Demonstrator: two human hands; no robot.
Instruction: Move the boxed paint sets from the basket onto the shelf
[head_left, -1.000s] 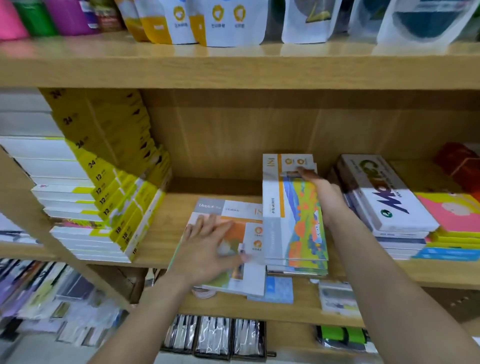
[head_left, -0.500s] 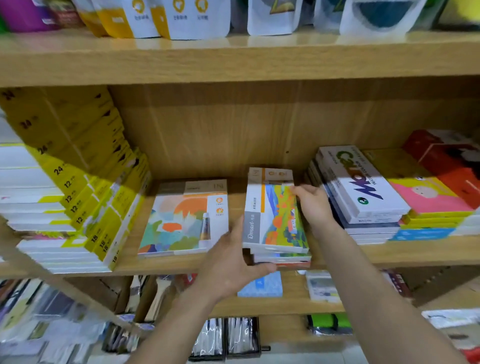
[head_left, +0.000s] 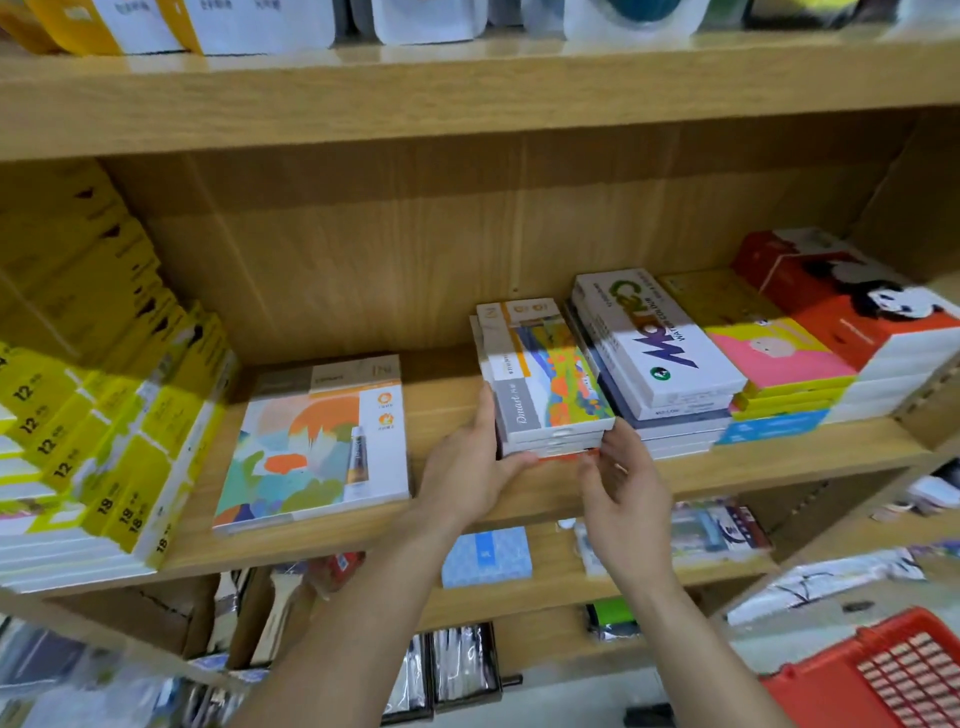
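A small stack of boxed paint sets (head_left: 545, 384) lies flat on the wooden shelf (head_left: 519, 499), near its front edge: glossy rectangular cardboard boxes, the top lid printed with a bright landscape beside a grey band. The left hand (head_left: 467, 467) clasps the stack's left front corner, thumb lying across the front edges, fingers along the side. The right hand (head_left: 621, 488) touches the right front corner with loosely curled fingertips, not closed around anything. Left of the grip lies a wide flat box (head_left: 317, 441) with pastel shapes; right of it, a stack of white watercolour boxes (head_left: 660, 353). Below right, a red plastic basket (head_left: 883, 675) with latticed walls.
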